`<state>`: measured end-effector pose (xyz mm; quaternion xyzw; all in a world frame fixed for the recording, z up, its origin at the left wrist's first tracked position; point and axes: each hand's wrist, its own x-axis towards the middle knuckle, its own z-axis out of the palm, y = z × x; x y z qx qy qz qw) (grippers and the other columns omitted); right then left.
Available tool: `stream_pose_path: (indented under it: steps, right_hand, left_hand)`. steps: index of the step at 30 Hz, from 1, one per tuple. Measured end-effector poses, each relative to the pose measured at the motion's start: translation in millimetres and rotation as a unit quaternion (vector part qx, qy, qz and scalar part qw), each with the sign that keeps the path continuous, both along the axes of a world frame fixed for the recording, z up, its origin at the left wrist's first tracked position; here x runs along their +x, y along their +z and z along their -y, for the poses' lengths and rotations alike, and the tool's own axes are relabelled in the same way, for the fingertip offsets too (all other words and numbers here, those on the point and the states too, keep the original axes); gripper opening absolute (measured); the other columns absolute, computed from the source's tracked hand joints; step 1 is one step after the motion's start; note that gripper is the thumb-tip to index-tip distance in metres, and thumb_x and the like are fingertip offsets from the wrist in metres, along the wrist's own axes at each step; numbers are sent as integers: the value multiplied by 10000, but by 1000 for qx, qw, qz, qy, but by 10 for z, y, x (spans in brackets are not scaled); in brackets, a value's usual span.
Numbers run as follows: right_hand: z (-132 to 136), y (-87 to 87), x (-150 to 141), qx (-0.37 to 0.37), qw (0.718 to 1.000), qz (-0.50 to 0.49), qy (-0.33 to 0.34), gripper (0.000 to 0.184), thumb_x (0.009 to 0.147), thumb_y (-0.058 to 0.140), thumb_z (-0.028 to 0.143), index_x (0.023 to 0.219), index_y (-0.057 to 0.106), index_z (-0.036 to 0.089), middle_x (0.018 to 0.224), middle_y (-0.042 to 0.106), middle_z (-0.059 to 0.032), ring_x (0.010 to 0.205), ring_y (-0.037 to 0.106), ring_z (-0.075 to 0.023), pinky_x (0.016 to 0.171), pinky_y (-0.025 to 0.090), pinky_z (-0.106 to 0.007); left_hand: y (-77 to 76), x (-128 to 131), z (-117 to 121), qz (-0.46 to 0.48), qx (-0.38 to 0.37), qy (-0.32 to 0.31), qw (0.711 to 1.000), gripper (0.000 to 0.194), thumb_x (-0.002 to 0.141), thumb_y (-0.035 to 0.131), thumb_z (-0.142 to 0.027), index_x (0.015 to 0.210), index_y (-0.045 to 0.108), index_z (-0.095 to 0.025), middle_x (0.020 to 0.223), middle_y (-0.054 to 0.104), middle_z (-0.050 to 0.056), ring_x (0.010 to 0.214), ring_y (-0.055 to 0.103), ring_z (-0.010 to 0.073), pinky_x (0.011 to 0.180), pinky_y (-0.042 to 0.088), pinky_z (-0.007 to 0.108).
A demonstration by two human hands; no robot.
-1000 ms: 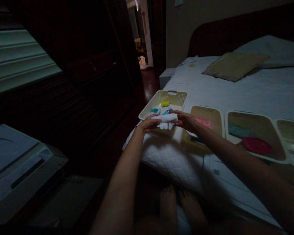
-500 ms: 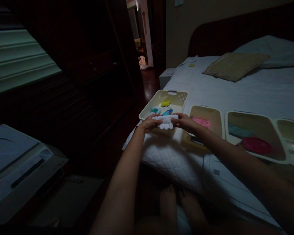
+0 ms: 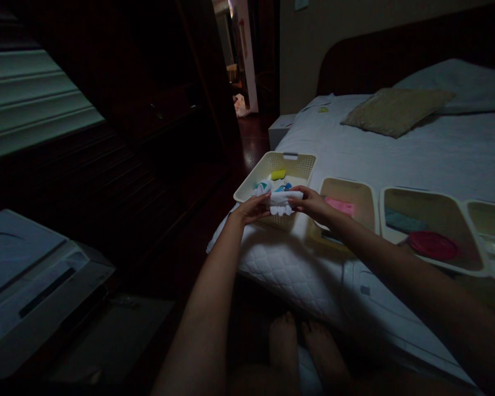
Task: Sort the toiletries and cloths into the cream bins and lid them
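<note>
Between my two hands is a folded white glove (image 3: pixel 281 202), with finger-like lobes along its lower edge. My left hand (image 3: pixel 253 208) pinches its left end, and my right hand (image 3: pixel 307 201) grips the right end with thumb and fingers. Just behind, a cream perforated basket (image 3: pixel 247 190) stands on the bed corner; my hands partly cover its near side. Inside it lie a yellow item (image 3: pixel 278 175), a blue item (image 3: pixel 284 187) and a white-and-teal item (image 3: pixel 262 187), whose kinds I cannot make out.
More cream bins (image 3: pixel 381 212) line the bed's edge to the right, holding pink cloth (image 3: pixel 340 207), grey-green cloth (image 3: pixel 404 221) and a round red item (image 3: pixel 432 245). A beige pillow (image 3: pixel 398 113) lies farther back. At the left stands a white box-shaped unit (image 3: pixel 37 275).
The glove has shifted slightly right between my hands, and my left fingers have opened away from its front. A white edge now shows above my left fingers. The baskets have not moved.
</note>
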<state>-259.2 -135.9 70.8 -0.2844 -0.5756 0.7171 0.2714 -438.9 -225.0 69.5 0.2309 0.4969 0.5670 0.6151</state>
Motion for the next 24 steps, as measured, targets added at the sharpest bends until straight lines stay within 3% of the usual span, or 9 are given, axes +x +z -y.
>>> stream_pose_path:
  steps: [7, 11, 14, 18, 21, 24]
  right_hand:
    - [1, -2, -15, 89, 996, 10, 1, 337, 573, 680, 194, 886, 555, 200, 713, 568, 18, 637, 533, -121, 591, 444, -263]
    - [0, 25, -23, 165, 986, -7, -13, 267, 569, 636, 184, 832, 589, 181, 754, 581, 11, 694, 532, -131, 668, 438, -282]
    - [-27, 7, -30, 211, 977, 3, -12, 232, 577, 616, 176, 808, 597, 176, 769, 594, 4, 708, 536, -138, 708, 436, -304]
    - [-53, -33, -33, 260, 966, 2, -6, 180, 584, 599, 156, 762, 593, 176, 908, 625, -40, 842, 571, -175, 789, 436, -337]
    - [-57, -56, -32, 274, 962, 1, -15, 145, 578, 566, 145, 719, 586, 174, 993, 615, -66, 948, 561, -203, 805, 441, -345]
    - [-76, -79, -29, 272, 962, 9, -22, 200, 552, 506, 122, 728, 588, 172, 961, 622, -60, 931, 563, -205, 819, 439, -362]
  left_hand:
    - [59, 24, 9, 59, -10, -23, 998, 386, 715, 661, -425, 1013, 608, -185, 905, 656, 97, 848, 630, 222, 766, 525, 398]
    - [84, 14, 32, 78, -18, -29, 996, 432, 739, 602, -491, 1046, 590, -187, 902, 666, 100, 837, 639, 250, 754, 523, 455]
    - [81, 12, 33, 76, -16, -58, 995, 382, 769, 581, -459, 1006, 598, -160, 875, 669, 96, 801, 646, 226, 749, 529, 420]
    - [33, 21, 7, 11, -6, -98, 995, 207, 730, 661, -201, 905, 614, -100, 812, 666, 85, 723, 638, 152, 735, 524, 294]
    - [1, 34, -27, -32, 23, -112, 993, 228, 679, 688, -103, 896, 617, -94, 798, 661, 61, 675, 624, 111, 698, 510, 240]
    - [-9, 44, -62, -68, 31, -94, 993, 302, 646, 714, -96, 931, 614, -110, 785, 655, 36, 627, 604, 88, 655, 494, 226]
